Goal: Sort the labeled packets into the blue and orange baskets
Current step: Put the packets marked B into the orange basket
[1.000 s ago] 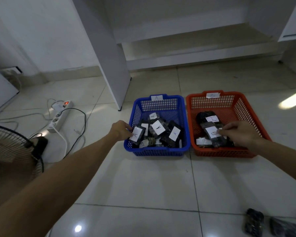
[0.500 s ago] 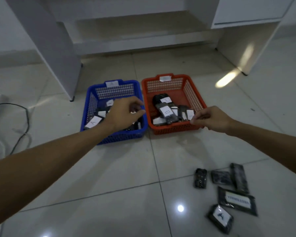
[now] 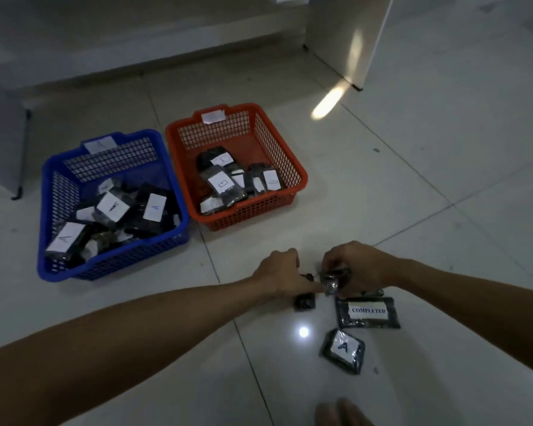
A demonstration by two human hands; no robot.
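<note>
The blue basket stands on the tiled floor at far left. A white tag is fixed to its far rim. Inside lie dark, glossy packets, several with white labels marked "A".

The orange basket stands just beside it on the right, the two side walls nearly touching. It also carries a white tag on its far rim. It holds fewer dark packets; one white label reads "B".

In front of the baskets, both hands meet over a small group of packets on the floor. The left hand has its fingers curled; the fingertips touch a small dark packet, and another dark packet lies partly under this hand. Whether the left hand actually grips anything cannot be told. The right hand has its fingers curled down around the same small dark packet and holds it at floor level.

Just below the right hand lies a larger dark packet with a white label printed "COMPLETED". Nearer the camera lies a dark packet with a white label marked "A" in blue, tilted and apart from the others.

A bare foot shows at the bottom edge.
</note>
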